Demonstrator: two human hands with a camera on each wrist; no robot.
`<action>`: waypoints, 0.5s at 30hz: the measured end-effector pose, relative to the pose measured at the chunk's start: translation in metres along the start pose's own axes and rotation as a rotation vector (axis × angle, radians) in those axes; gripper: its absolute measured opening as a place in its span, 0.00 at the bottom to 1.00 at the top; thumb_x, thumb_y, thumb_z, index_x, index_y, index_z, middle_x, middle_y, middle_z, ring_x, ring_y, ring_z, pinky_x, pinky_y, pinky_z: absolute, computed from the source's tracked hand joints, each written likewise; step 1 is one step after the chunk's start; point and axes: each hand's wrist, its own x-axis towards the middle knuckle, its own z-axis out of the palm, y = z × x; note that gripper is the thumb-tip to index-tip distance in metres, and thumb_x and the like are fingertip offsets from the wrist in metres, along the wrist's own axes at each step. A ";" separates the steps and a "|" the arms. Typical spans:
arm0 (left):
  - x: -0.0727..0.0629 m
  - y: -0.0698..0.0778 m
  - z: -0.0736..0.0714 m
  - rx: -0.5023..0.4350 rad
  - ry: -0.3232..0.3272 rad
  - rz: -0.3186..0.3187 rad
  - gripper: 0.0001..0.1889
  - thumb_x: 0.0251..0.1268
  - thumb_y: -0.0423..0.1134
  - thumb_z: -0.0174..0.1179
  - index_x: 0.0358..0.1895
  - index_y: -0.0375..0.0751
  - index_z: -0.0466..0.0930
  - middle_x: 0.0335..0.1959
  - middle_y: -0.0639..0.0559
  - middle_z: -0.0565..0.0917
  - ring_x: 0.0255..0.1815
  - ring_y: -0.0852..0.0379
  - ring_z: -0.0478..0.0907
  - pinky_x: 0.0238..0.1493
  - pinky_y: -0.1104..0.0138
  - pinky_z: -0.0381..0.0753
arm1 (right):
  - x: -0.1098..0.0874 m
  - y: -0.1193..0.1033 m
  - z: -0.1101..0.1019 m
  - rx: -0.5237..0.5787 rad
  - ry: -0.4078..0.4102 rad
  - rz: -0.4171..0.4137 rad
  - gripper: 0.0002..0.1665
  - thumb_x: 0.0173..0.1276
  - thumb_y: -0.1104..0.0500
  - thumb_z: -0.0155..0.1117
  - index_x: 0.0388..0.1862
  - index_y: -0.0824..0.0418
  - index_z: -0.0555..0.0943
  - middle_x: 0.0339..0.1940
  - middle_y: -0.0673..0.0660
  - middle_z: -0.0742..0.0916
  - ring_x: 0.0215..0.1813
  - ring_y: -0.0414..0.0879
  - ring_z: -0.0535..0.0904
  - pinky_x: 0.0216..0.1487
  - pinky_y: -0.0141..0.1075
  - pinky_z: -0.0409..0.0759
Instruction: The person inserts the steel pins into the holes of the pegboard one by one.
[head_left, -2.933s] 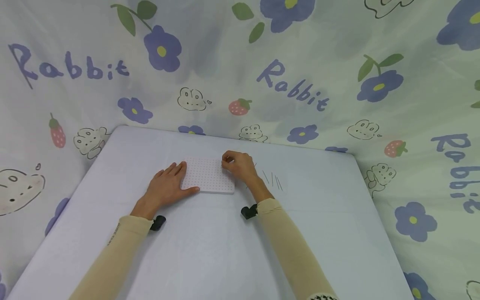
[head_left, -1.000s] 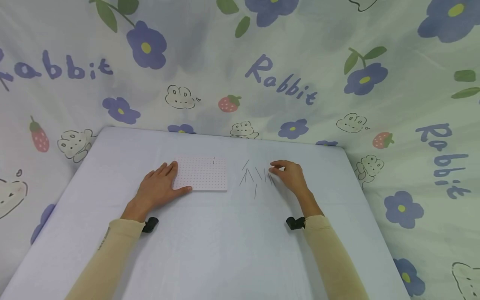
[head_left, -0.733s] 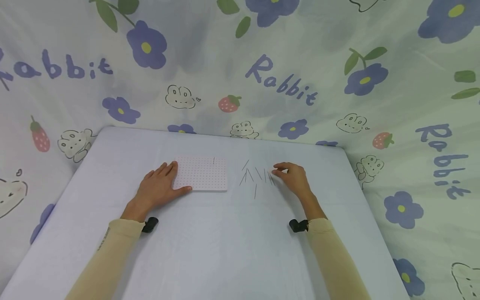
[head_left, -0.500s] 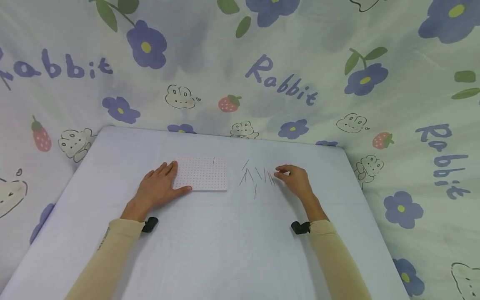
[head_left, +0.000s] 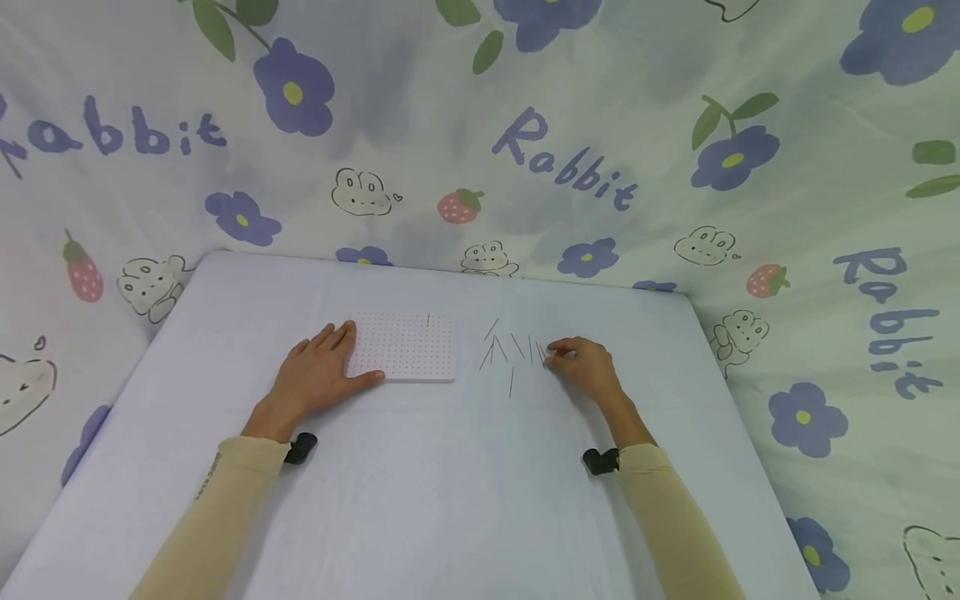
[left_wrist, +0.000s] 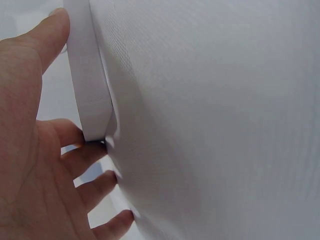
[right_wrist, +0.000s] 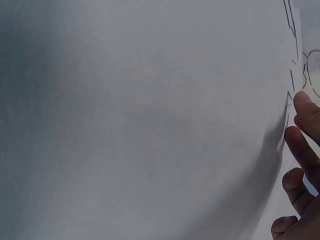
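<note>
A white board with a grid of small holes [head_left: 401, 346] lies on the table, and one thin dark stick [head_left: 428, 320] rises from it near the back right. My left hand [head_left: 315, 375] is spread around the board's front left corner, fingers along the left side and thumb at the front edge. The left wrist view shows the board's pale side wall [left_wrist: 90, 75] between thumb and index finger. To the right, several thin dark sticks [head_left: 512, 382] lie loose. Over the rightmost ones, my right hand [head_left: 588, 367] has thumb and index fingertips apart, right at a stick [right_wrist: 287, 105].
The white-covered table [head_left: 450, 500] ends at a back edge against a curtain [head_left: 420, 108] printed with flowers, rabbits and strawberries. Black wrist cameras sit under both wrists, the left one [head_left: 302, 448] and the right one [head_left: 602, 461].
The right hand has left the board, where a stick now stands, and moved right to the loose sticks. Lately it has shifted slightly down toward the rightmost ones. The left hand stays at the board.
</note>
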 end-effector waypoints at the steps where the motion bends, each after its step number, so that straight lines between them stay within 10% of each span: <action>1: 0.000 0.000 0.000 -0.001 -0.002 -0.002 0.58 0.64 0.75 0.52 0.80 0.30 0.45 0.80 0.32 0.53 0.80 0.32 0.47 0.74 0.34 0.49 | 0.000 0.000 0.001 -0.002 -0.001 -0.008 0.18 0.65 0.49 0.73 0.52 0.53 0.88 0.44 0.52 0.89 0.54 0.52 0.82 0.57 0.50 0.78; 15: 0.001 0.001 0.000 -0.003 -0.014 -0.011 0.59 0.63 0.76 0.51 0.80 0.31 0.45 0.80 0.33 0.52 0.80 0.32 0.46 0.74 0.35 0.48 | 0.006 0.004 0.006 -0.035 -0.011 -0.035 0.17 0.64 0.49 0.75 0.50 0.53 0.89 0.40 0.51 0.87 0.46 0.49 0.82 0.49 0.46 0.79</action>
